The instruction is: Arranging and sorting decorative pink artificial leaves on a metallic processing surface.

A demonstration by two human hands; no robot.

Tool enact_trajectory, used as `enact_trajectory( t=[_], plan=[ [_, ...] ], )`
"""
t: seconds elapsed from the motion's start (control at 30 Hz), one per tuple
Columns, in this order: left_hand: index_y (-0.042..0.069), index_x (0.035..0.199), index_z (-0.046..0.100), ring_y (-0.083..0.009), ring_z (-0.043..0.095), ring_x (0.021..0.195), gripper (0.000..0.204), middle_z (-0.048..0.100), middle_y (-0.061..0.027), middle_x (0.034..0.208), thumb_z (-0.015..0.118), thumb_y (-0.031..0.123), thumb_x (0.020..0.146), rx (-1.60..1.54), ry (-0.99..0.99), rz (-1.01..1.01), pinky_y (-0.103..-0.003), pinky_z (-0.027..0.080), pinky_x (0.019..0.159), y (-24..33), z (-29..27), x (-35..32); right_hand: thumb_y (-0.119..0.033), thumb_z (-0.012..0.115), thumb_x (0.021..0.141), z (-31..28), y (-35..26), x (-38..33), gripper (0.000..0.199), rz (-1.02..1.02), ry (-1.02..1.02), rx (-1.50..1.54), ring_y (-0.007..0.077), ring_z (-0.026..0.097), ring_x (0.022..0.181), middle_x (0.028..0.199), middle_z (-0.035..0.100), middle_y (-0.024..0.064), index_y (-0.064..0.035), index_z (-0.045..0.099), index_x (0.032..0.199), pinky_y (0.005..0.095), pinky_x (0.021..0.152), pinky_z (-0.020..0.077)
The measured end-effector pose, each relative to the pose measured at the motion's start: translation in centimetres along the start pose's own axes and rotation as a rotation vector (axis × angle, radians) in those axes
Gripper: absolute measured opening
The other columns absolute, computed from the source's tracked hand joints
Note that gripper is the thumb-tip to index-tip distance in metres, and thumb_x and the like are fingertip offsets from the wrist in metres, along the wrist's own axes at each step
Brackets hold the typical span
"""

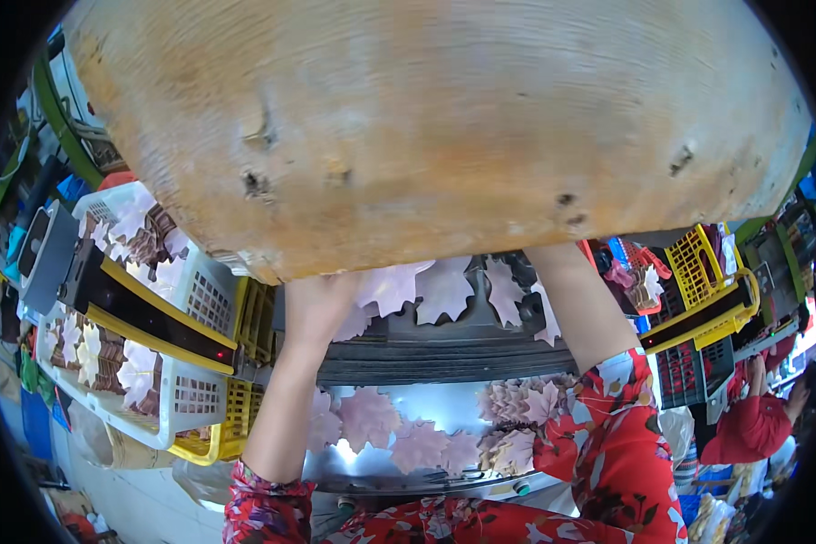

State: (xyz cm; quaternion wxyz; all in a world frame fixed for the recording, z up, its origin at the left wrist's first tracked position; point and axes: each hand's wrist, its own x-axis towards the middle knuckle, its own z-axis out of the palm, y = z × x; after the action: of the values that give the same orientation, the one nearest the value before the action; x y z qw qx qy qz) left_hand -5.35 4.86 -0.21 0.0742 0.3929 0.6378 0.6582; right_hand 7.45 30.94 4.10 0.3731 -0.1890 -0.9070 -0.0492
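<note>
Both arms reach up under a big wooden board (444, 127) that fills the upper view. The left hand (315, 306) touches its underside; the right hand is hidden behind it (neither grip can be told). Pink leaves (399, 435) lie loose on the metal table (453, 403), seemingly unsorted. Baskets (177, 399) of leaves crowd the left.

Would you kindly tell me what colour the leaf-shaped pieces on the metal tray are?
Pale pink leaf-shaped pieces, on the metal tray; the head view shows them best.

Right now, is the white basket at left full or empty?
Partly full: the white basket holds pale leaf-shaped pieces over brown ones; its bottom is hidden, so depth is unclear.
</note>
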Motion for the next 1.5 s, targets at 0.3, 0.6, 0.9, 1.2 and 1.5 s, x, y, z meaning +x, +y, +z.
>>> enact_trajectory(
  t=[0.3, 0.6, 0.9, 1.2, 1.5],
  plan=[
    [0.000, 0.109, 0.065, -0.0155, 0.063, 0.086, 0.027, 0.066, -0.0072, 0.101, 0.072, 0.000, 0.082, -0.039, 0.119, -0.036, -0.029, 0.052, 0.074, -6.6, 2.0, 2.0, -0.009, 0.065, 0.082, -1.3, -0.4, -1.4, 0.027, -0.018, 0.018, 0.041, 0.0370, 0.063, 0.098, 0.108, 0.067, 0.0171, -0.0044, 0.065, 0.109, 0.0464, 0.086, 0.0497],
    [-0.002, 0.101, 0.069, -0.0112, 0.065, 0.080, 0.023, 0.072, -0.0084, 0.090, 0.076, 0.000, 0.079, -0.374, -0.004, -0.317, -0.023, 0.051, 0.073, -0.6, -0.1, -0.3, -0.008, 0.066, 0.082, -0.2, -0.8, -2.6, 0.030, -0.049, 0.053, 0.021, 0.0381, 0.062, 0.101, 0.109, 0.066, 0.0180, -0.0036, 0.064, 0.112, 0.0471, 0.088, 0.0489],
    [-0.007, 0.090, 0.072, -0.0062, 0.059, 0.061, 0.017, 0.068, -0.0031, 0.074, 0.077, 0.007, 0.082, -0.092, 0.037, -0.280, -0.020, 0.045, 0.056, -1.4, -3.2, -1.6, -0.007, 0.066, 0.082, 0.9, -1.2, -1.0, 0.033, -0.068, 0.096, 0.013, 0.0391, 0.060, 0.104, 0.109, 0.065, 0.0190, -0.0028, 0.063, 0.114, 0.0479, 0.089, 0.0480],
    [0.000, 0.102, 0.069, -0.0306, 0.067, 0.089, 0.029, 0.069, -0.0178, 0.099, 0.077, 0.001, 0.074, 0.548, 0.008, 0.093, -0.035, 0.052, 0.076, -0.5, -2.0, -2.8, -0.007, 0.066, 0.083, 0.1, 1.8, -4.2, 0.034, -0.046, 0.129, -0.019, 0.0393, 0.059, 0.108, 0.111, 0.065, 0.0191, -0.0014, 0.062, 0.116, 0.0483, 0.092, 0.0470],
    [-0.001, 0.106, 0.068, -0.0274, 0.061, 0.107, 0.027, 0.065, -0.0137, 0.114, 0.072, 0.009, 0.081, 0.490, -0.093, 0.171, -0.035, 0.045, 0.095, 5.2, 0.7, -2.5, -0.010, 0.062, 0.087, 0.3, 2.2, -3.9, 0.027, -0.032, 0.246, 0.019, 0.0355, 0.059, 0.109, 0.112, 0.065, 0.0165, -0.0023, 0.062, 0.113, 0.0440, 0.094, 0.0468]
  ],
)
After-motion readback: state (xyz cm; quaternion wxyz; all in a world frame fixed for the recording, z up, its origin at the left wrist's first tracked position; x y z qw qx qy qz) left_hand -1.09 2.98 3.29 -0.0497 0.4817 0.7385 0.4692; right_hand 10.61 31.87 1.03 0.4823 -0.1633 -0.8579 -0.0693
